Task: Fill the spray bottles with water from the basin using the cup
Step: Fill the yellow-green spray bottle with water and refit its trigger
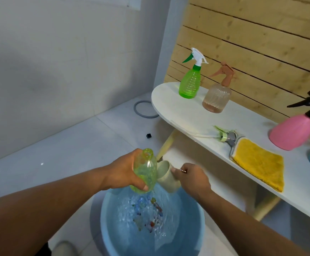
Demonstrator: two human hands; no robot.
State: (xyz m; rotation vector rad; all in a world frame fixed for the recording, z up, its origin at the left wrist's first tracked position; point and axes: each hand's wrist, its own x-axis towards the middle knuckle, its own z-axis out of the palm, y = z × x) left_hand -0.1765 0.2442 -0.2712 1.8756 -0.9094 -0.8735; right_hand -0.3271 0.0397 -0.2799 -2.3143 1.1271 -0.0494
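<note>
Left hand (124, 170) grips uncapped yellow-green clear plastic bottle (145, 170) above blue plastic basin (111, 235); right hand (191, 179) holds beige plastic cup (166, 179) beside it. Bottle likely light, wet, slippery: hold mid-body.

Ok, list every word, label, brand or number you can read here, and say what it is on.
None can be read.
Green spray bottle, amber spray bottle, pink spray bottle: no label visible.
Cup and open bottle in the hands: no print visible.
Basin: coloured specks underwater, not text.
</note>
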